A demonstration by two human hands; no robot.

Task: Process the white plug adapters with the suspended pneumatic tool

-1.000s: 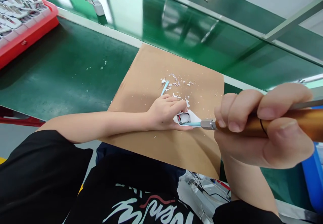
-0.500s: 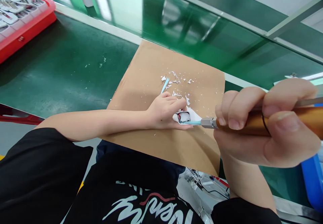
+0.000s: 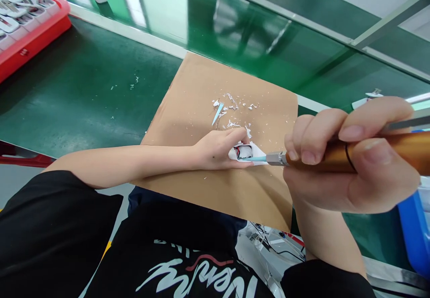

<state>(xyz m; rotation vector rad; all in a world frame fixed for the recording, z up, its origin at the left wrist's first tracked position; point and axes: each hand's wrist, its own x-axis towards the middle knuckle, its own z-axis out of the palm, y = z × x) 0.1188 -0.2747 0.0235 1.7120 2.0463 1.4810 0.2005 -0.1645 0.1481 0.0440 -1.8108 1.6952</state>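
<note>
My left hand (image 3: 220, 150) is closed around a small white plastic housing (image 3: 258, 149), thumb and fingers on opposite sides. Its opening faces up and shows red and black wires around a white block. In my right hand (image 3: 349, 154) is a handheld tool with an orange barrel (image 3: 325, 155), a metal lever along its top and a hexagonal metal collar (image 3: 276, 158). The tool's light blue tip (image 3: 257, 158) reaches into the housing along its near edge. Beyond my left hand a loose light blue strip (image 3: 217, 114) lies among white shavings (image 3: 231, 107).
A brown cardboard sheet (image 3: 188, 110) covers part of the green table (image 3: 101, 96). A red crate (image 3: 40, 47) of white parts stands at the far left, and a blue bin (image 3: 411, 231) at the right. Cables (image 3: 265, 239) hang below the table edge.
My right hand and the tool have shifted slightly up and left. My left fingers have moved a little on the housing, uncovering more of the loose blue strip. The view has shifted slightly.
</note>
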